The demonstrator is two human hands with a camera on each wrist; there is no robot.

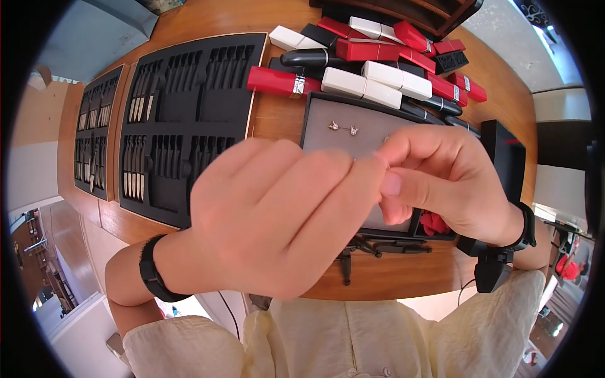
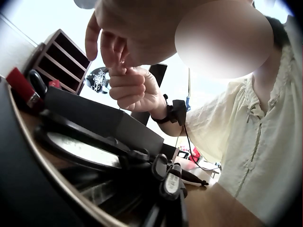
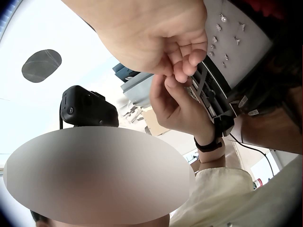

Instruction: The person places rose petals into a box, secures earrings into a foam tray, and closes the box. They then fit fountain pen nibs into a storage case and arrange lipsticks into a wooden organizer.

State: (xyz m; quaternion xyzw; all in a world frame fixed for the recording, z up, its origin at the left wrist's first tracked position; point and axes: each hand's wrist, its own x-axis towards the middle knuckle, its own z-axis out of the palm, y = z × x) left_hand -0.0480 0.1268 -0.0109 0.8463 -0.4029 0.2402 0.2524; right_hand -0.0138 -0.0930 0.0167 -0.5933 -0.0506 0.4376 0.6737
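The two hands meet fingertip to fingertip above a grey-lined jewellery box (image 1: pixel 317 121). My left hand (image 1: pixel 277 201) is turned back-up, fingers bent, its thumb and forefinger pinched together at the tips in the right wrist view. Opposite it, my right hand (image 1: pixel 447 183) pinches with thumb and forefinger. A tiny shiny piece of jewellery (image 2: pixel 122 62) shows between the fingertips in the left wrist view; most of it is hidden. Inside the box lie sparkling earrings (image 1: pixel 343 128), and the right wrist view shows several more, with a pearl pendant (image 3: pixel 223 18) among them.
Red, white and black lipstick-shaped cases (image 1: pixel 381 75) are heaped behind the box. On the left lie black slotted trays (image 1: pixel 176 116) with slim black pieces in rows. Red petal-like material (image 1: pixel 433 222) fills a box corner. More slim black pieces (image 1: pixel 378 247) lie in front.
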